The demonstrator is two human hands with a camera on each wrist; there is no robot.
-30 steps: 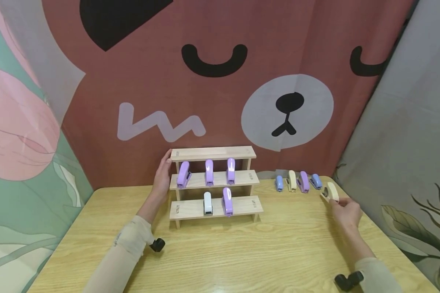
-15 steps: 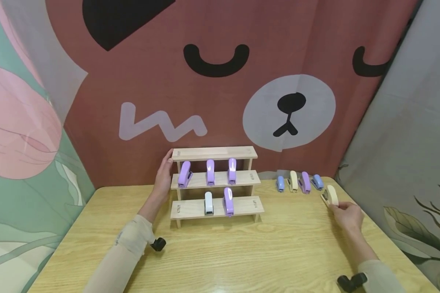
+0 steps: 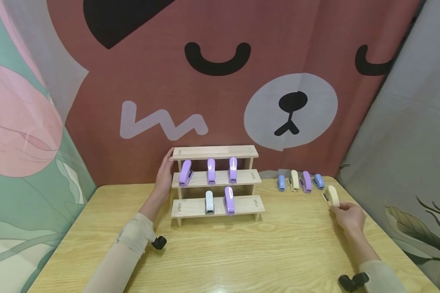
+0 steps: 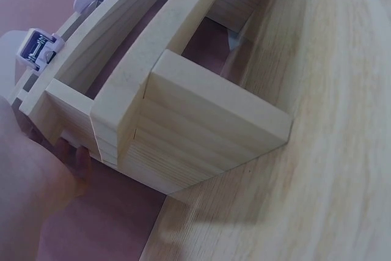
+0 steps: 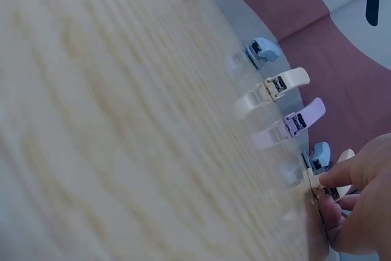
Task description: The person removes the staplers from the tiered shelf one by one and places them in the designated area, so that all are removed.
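Near the table's right edge, my right hand pinches the near end of a cream stapler. In the right wrist view, thumb and fingers close on that stapler's base, at the end of a row of staplers. My left hand holds the left end of a three-tier wooden display shelf near its top board. In the left wrist view, some fingertips bend against the shelf's side; the rest are hidden. Three purple staplers stand on the middle tier. A white stapler and a purple stapler stand on the bottom tier.
Left of the held stapler, along the table's back edge, stand a small blue stapler, a cream stapler, a purple stapler and another blue stapler. A bear-print curtain hangs behind the wooden table.
The head view has shifted slightly. The cream stapler has turned a little in my right hand, staying near the same spot. My left hand keeps its place on the shelf.
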